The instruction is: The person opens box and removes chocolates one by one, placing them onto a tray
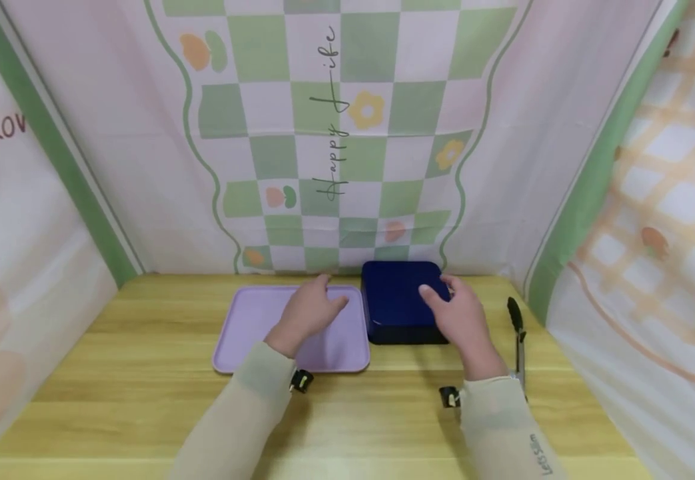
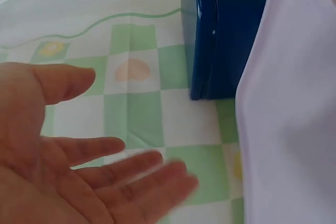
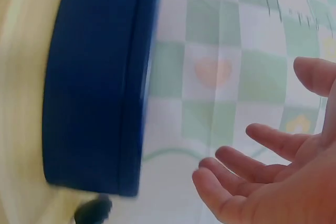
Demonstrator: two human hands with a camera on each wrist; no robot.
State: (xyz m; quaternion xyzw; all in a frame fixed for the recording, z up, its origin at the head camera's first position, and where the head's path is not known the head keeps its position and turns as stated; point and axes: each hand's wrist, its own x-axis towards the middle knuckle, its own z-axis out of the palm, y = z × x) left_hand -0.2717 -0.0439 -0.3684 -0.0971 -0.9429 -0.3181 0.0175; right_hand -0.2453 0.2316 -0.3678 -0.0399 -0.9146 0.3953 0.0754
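A dark blue lidded box (image 1: 404,293) sits at the back of the table, and its lid seam shows in the right wrist view along the box's side (image 3: 94,87). Just left of it lies a flat lilac tray (image 1: 257,327) with a low rim. My left hand (image 1: 311,310) is held over the tray, its fingers spread and holding nothing; the palm (image 2: 79,166) faces the camera in the left wrist view. Over the box's right side is my right hand (image 1: 461,313), fingers apart and likewise holding nothing.
Metal tongs (image 1: 520,340) with black tips lie right of the box, partly hidden by my right sleeve. Behind the wooden table (image 1: 365,427) hangs a green-and-white checked cloth (image 1: 311,133). Printed curtains close in both sides.
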